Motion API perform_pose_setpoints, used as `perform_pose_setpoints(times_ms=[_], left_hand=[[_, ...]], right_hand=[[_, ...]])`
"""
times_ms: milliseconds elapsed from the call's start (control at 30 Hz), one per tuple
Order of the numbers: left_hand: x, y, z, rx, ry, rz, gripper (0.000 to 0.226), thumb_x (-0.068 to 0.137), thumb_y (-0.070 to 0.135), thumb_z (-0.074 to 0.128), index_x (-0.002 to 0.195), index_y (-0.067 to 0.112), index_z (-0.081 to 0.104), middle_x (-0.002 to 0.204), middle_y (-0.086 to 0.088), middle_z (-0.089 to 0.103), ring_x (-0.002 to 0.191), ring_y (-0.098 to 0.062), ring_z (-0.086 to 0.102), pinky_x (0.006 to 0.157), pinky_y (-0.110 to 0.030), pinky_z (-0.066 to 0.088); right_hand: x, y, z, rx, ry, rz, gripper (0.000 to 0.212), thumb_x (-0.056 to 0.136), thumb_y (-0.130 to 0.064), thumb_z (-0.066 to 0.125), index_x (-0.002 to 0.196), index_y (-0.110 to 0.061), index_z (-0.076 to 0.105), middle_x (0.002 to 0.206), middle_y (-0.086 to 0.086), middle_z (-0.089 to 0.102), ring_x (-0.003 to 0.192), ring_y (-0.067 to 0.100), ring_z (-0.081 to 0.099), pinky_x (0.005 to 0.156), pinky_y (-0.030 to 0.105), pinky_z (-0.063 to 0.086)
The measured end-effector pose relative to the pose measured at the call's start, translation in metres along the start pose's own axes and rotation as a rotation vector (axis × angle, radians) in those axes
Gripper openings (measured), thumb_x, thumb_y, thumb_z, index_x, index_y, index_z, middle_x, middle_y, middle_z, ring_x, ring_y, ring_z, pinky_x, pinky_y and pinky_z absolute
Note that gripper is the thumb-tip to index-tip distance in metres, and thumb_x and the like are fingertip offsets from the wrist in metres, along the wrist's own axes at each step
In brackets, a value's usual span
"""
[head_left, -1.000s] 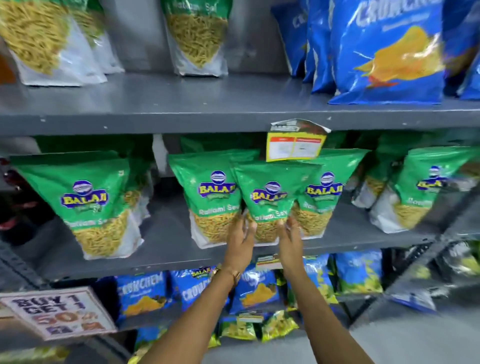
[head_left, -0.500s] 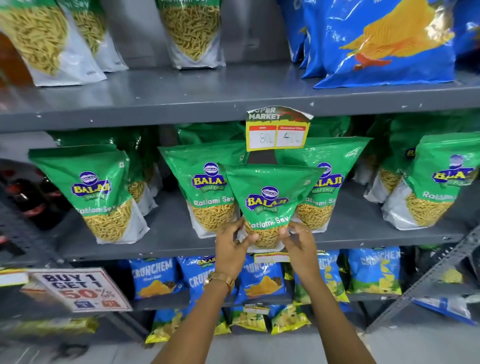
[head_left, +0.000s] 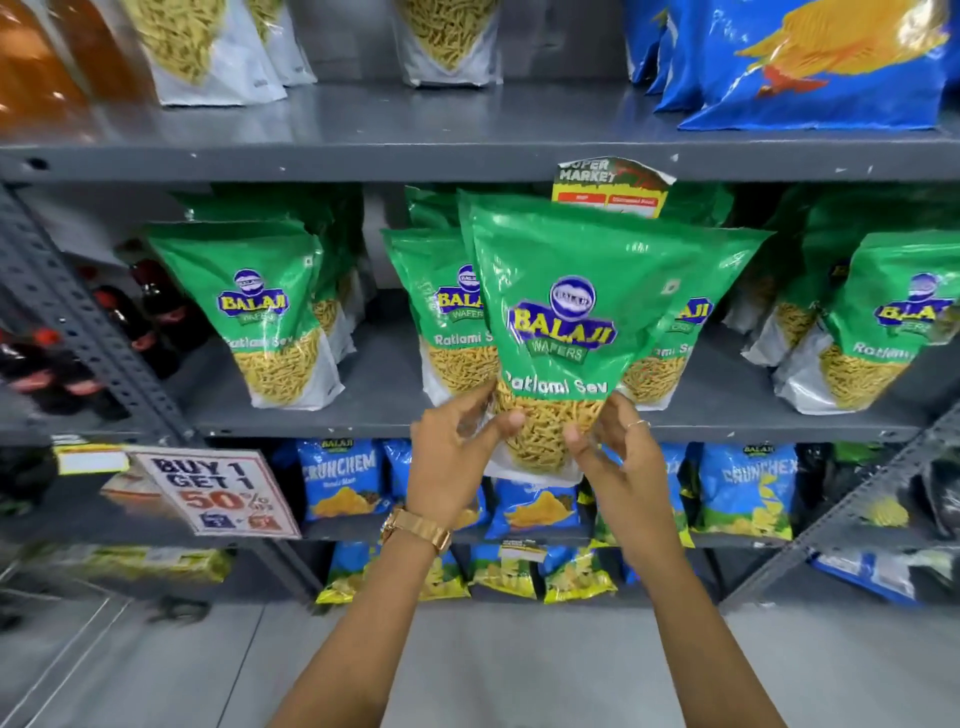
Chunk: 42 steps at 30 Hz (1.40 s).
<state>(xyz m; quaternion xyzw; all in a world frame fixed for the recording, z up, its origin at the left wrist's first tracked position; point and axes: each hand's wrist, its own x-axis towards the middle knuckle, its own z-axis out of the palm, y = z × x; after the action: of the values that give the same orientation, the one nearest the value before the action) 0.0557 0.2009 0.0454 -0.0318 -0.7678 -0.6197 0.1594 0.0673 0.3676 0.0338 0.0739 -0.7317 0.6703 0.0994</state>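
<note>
The sev bag (head_left: 566, 332) was held upright in front of the middle shelf (head_left: 379, 384), off its board. The left grip (head_left: 452, 457) and right grip (head_left: 618, 457) each pinched a lower edge of it. Lifting seemed complete; carrying off or re-placing remained.

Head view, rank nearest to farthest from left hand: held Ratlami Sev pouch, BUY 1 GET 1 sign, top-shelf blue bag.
1. Ratlami Sev pouch: in the left hand, centre.
2. BUY 1 GET 1 sign: lower left.
3. blue bag: top shelf, upper right.
</note>
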Motion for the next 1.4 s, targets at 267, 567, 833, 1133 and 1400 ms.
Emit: perform_pose_setpoints(times_ms=[267, 567, 833, 1133, 1400], left_hand=[[0.017, 0.119, -0.076, -0.001, 0.103, 0.325, 0.038, 0.08, 0.022, 0.075, 0.117, 0.013, 0.07, 0.107, 0.006, 0.074, 0.097, -0.001, 0.07, 0.086, -0.018, 0.055], [0.128, 0.223, -0.117, 0.295, 0.24, 0.571, 0.058, 0.077, 0.063, 0.057, 0.097, 0.01, 0.071, 0.09, -0.011, 0.076, 0.087, -0.028, 0.071, 0.08, -0.048, 0.056], [0.218, 0.187, -0.1, 0.452, 0.137, 0.369, 0.037, 0.093, 0.037, 0.057, 0.107, 0.003, 0.057, 0.09, -0.006, 0.06, 0.089, -0.025, 0.058, 0.066, -0.027, 0.03], [0.308, 0.173, -0.09, 0.555, 0.006, 0.173, 0.06, 0.091, 0.044, 0.058, 0.133, 0.006, 0.036, 0.136, -0.019, 0.055, 0.125, -0.036, 0.053, 0.099, -0.039, 0.043], [0.342, 0.15, -0.092, 0.473, 0.051, 0.202, 0.088, 0.071, 0.07, 0.059, 0.13, 0.01, 0.034, 0.131, -0.019, 0.056, 0.124, -0.035, 0.052, 0.101, -0.041, 0.044]], right_hand=[[0.009, -0.136, 0.03, -0.117, -0.001, -0.392, 0.053, 0.089, -0.029, 0.063, 0.139, -0.017, 0.047, 0.129, -0.007, 0.065, 0.116, 0.001, 0.061, 0.092, 0.014, 0.047], [0.135, -0.247, 0.052, -0.201, 0.019, -0.619, 0.06, 0.081, -0.037, 0.066, 0.133, -0.012, 0.052, 0.127, 0.009, 0.066, 0.117, 0.019, 0.064, 0.103, 0.047, 0.05], [0.244, -0.207, 0.085, -0.309, 0.027, -0.506, 0.055, 0.085, -0.032, 0.067, 0.134, -0.013, 0.052, 0.126, 0.011, 0.066, 0.117, 0.027, 0.063, 0.101, 0.048, 0.049], [0.334, -0.198, 0.107, -0.503, -0.051, -0.31, 0.056, 0.095, -0.029, 0.056, 0.144, -0.012, 0.035, 0.126, 0.025, 0.062, 0.115, 0.044, 0.059, 0.099, 0.05, 0.048], [0.364, -0.19, 0.109, -0.524, -0.1, -0.306, 0.054, 0.095, -0.035, 0.053, 0.143, -0.018, 0.034, 0.13, 0.022, 0.061, 0.12, 0.042, 0.057, 0.104, 0.051, 0.046]])
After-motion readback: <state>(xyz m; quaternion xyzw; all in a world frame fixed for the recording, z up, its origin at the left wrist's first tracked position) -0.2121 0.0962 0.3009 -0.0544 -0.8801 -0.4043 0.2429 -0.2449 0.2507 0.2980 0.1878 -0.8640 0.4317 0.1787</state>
